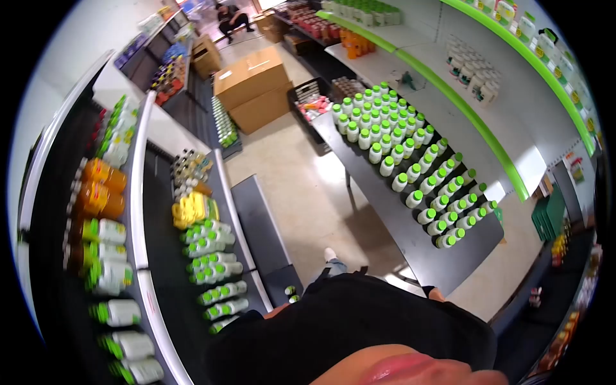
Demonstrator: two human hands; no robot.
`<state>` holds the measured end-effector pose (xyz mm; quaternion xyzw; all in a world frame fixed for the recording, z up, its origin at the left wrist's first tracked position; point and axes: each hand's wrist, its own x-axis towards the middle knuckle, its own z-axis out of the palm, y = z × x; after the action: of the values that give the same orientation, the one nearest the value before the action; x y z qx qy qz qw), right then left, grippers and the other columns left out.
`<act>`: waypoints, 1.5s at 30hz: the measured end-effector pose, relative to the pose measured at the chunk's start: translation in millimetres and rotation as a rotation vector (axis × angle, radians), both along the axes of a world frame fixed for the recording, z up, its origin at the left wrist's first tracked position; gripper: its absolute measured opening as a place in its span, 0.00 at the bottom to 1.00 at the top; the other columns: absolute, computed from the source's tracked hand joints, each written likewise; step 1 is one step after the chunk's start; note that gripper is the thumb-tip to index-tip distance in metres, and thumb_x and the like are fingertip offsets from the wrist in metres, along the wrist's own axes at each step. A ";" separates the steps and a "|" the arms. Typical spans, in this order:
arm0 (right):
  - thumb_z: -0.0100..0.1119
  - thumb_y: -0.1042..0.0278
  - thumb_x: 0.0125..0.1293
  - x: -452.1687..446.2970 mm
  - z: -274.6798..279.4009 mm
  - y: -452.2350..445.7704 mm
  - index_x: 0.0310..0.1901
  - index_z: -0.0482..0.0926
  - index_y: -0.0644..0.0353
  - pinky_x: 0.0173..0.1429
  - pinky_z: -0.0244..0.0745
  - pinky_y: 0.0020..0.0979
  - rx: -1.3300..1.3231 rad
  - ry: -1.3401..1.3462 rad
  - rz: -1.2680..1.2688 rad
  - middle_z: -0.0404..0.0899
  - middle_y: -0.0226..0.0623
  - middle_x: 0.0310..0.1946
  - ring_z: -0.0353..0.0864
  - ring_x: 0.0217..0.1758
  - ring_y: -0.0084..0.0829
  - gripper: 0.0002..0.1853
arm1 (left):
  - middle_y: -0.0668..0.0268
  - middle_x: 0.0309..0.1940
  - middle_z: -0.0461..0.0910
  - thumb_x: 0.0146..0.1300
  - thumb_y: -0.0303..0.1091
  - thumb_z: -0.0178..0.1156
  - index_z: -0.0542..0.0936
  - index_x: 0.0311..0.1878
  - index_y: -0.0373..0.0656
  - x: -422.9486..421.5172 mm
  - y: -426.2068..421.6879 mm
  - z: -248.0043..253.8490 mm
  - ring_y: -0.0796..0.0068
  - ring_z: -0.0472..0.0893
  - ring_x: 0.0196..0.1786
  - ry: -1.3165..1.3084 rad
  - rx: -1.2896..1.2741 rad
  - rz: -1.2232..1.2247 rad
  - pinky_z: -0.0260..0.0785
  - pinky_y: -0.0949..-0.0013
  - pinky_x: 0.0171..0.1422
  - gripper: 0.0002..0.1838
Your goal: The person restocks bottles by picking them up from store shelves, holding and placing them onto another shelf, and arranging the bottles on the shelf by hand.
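Note:
Only a strip of skin from my left arm or hand (pixel 277 311) shows past the black shirt; its fingers are hidden. Just beyond it are a couple of green-capped bottles (pixel 292 294) by the lower shelf, and I cannot tell whether the hand touches them. A small patch of my right hand or arm (pixel 437 294) appears at the near edge of the dark table (pixel 443 263), fingers not visible. Rows of white bottles with green caps (pixel 398 138) stand upright on that table, packed tightly at the far end and in looser lines nearer me.
Shelves on the left hold white green-capped bottles (pixel 215 237), yellow bottles (pixel 196 208) and orange bottles (pixel 99 199). Cardboard boxes (pixel 253 83) and a black crate (pixel 308 106) stand ahead on the floor. Green-edged shelves (pixel 462 106) run along the right. A person (pixel 232 19) crouches far off.

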<state>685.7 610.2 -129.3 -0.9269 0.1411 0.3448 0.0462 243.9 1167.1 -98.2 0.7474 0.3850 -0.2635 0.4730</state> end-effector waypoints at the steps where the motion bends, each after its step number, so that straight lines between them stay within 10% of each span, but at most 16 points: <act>1: 0.56 0.34 0.60 2.4 30.7 11.6 0.64 0.71 0.67 0.68 0.68 0.50 0.010 0.168 0.527 0.73 0.56 0.63 0.75 0.64 0.57 0.43 | 0.58 0.28 0.82 0.62 0.39 0.55 0.81 0.34 0.42 29.9 38.9 -9.4 0.62 0.81 0.30 -0.022 0.031 -0.117 0.74 0.56 0.37 0.11; 3: 0.54 0.41 0.63 19.1 -34.6 34.7 0.61 0.76 0.65 0.71 0.64 0.53 0.135 0.113 -0.262 0.70 0.50 0.68 0.71 0.69 0.53 0.36 | 0.58 0.28 0.83 0.61 0.38 0.55 0.81 0.34 0.42 96.7 110.1 -26.6 0.60 0.82 0.30 -0.099 0.140 -0.348 0.74 0.55 0.36 0.11; 4: 0.53 0.43 0.64 25.8 -30.0 61.7 0.64 0.73 0.68 0.72 0.60 0.55 0.041 0.082 -0.311 0.67 0.52 0.70 0.69 0.71 0.51 0.37 | 0.61 0.25 0.82 0.64 0.38 0.54 0.81 0.32 0.42 133.3 133.8 -28.4 0.64 0.80 0.26 -0.057 -0.184 0.358 0.74 0.57 0.33 0.11; 5: 0.51 0.45 0.65 41.2 -22.3 108.3 0.67 0.69 0.70 0.73 0.56 0.57 -0.052 0.053 -0.359 0.65 0.53 0.71 0.67 0.72 0.49 0.38 | 0.63 0.22 0.79 0.67 0.38 0.54 0.80 0.31 0.42 165.8 169.7 -37.6 0.70 0.78 0.23 -0.357 0.078 -0.032 0.72 0.62 0.30 0.13; 6: 0.49 0.47 0.67 45.5 0.0 155.7 0.71 0.59 0.75 0.75 0.50 0.58 -0.063 0.052 -0.464 0.63 0.58 0.71 0.64 0.74 0.52 0.41 | 0.64 0.24 0.78 0.70 0.41 0.53 0.80 0.36 0.40 209.6 198.6 -24.9 0.71 0.78 0.25 -0.151 -0.091 0.162 0.73 0.63 0.30 0.14; 8: 0.49 0.48 0.65 65.3 -21.1 204.0 0.72 0.51 0.80 0.75 0.52 0.60 0.038 0.151 -0.030 0.55 0.66 0.73 0.61 0.72 0.65 0.45 | 0.62 0.29 0.83 0.72 0.47 0.52 0.81 0.49 0.38 280.7 254.3 -45.7 0.70 0.79 0.27 -0.227 0.023 0.046 0.75 0.64 0.35 0.20; 10: 0.56 0.51 0.64 58.6 58.0 308.9 0.68 0.63 0.65 0.64 0.72 0.52 0.092 -0.104 -0.474 0.64 0.60 0.67 0.78 0.60 0.55 0.36 | 0.60 0.35 0.85 0.70 0.43 0.56 0.80 0.53 0.38 344.1 287.7 -47.5 0.71 0.82 0.34 -0.293 0.008 0.108 0.75 0.66 0.39 0.18; 15: 0.62 0.59 0.61 73.8 109.4 456.3 0.53 0.76 0.57 0.57 0.76 0.45 0.336 -0.365 -0.039 0.74 0.50 0.57 0.78 0.57 0.50 0.20 | 0.63 0.40 0.84 0.70 0.32 0.53 0.79 0.55 0.41 466.3 303.9 -13.6 0.74 0.80 0.34 -0.595 -0.296 0.234 0.75 0.69 0.40 0.14; 20: 0.68 0.51 0.59 142.0 40.9 535.6 0.35 0.83 0.57 0.37 0.81 0.35 0.592 0.457 0.023 0.86 0.34 0.29 0.84 0.28 0.29 0.16 | 0.60 0.41 0.83 0.67 0.35 0.54 0.79 0.57 0.41 460.5 331.2 -49.5 0.71 0.81 0.36 -0.388 -0.333 -0.205 0.77 0.66 0.43 0.18; 24: 0.62 0.47 0.63 192.7 -42.0 573.4 0.27 0.84 0.51 0.38 0.79 0.37 0.404 0.136 0.437 0.84 0.24 0.26 0.81 0.28 0.20 0.17 | 0.59 0.41 0.85 0.61 0.39 0.60 0.83 0.55 0.41 390.3 405.4 -49.7 0.67 0.83 0.44 -0.083 -0.131 -0.348 0.74 0.66 0.55 0.21; 28: 0.57 0.49 0.68 256.0 -40.2 642.6 0.40 0.83 0.49 0.33 0.76 0.39 0.532 0.829 -0.188 0.85 0.25 0.32 0.83 0.29 0.25 0.14 | 0.62 0.38 0.84 0.64 0.41 0.62 0.81 0.55 0.42 336.9 504.0 -6.3 0.68 0.84 0.40 0.189 -0.287 0.174 0.77 0.60 0.40 0.19; 31: 0.55 0.50 0.64 286.8 -35.3 704.6 0.47 0.80 0.39 0.33 0.74 0.40 0.604 0.743 0.298 0.81 0.21 0.32 0.79 0.28 0.24 0.13 | 0.64 0.35 0.83 0.66 0.39 0.58 0.79 0.55 0.45 324.5 573.4 22.1 0.70 0.83 0.36 -0.148 -0.012 0.556 0.74 0.64 0.30 0.16; 32: 0.54 0.50 0.64 282.7 -122.3 710.2 0.57 0.80 0.35 0.35 0.76 0.41 0.741 0.612 0.394 0.84 0.24 0.40 0.83 0.33 0.26 0.19 | 0.63 0.35 0.82 0.69 0.38 0.55 0.78 0.51 0.45 330.6 587.1 26.9 0.72 0.82 0.33 -0.194 0.029 0.801 0.71 0.67 0.27 0.12; 35: 0.54 0.49 0.64 308.0 -27.6 763.3 0.62 0.78 0.33 0.38 0.77 0.42 0.491 0.794 0.517 0.85 0.26 0.46 0.85 0.35 0.27 0.23 | 0.61 0.36 0.82 0.70 0.38 0.55 0.76 0.46 0.43 345.4 608.5 46.0 0.74 0.79 0.31 -0.024 -0.118 0.983 0.71 0.68 0.29 0.09; 45: 0.53 0.50 0.65 337.7 -13.0 809.8 0.49 0.80 0.45 0.34 0.76 0.32 0.622 0.774 -0.126 0.79 0.26 0.32 0.78 0.31 0.27 0.16 | 0.59 0.41 0.82 0.69 0.42 0.55 0.77 0.52 0.41 510.8 699.5 -29.4 0.63 0.81 0.43 -0.079 -0.212 -0.195 0.77 0.60 0.41 0.17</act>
<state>1023.4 1420.0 -142.3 -0.6629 0.0942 0.6857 0.2855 754.7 1866.6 -127.7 0.7370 0.2616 -0.3179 0.5361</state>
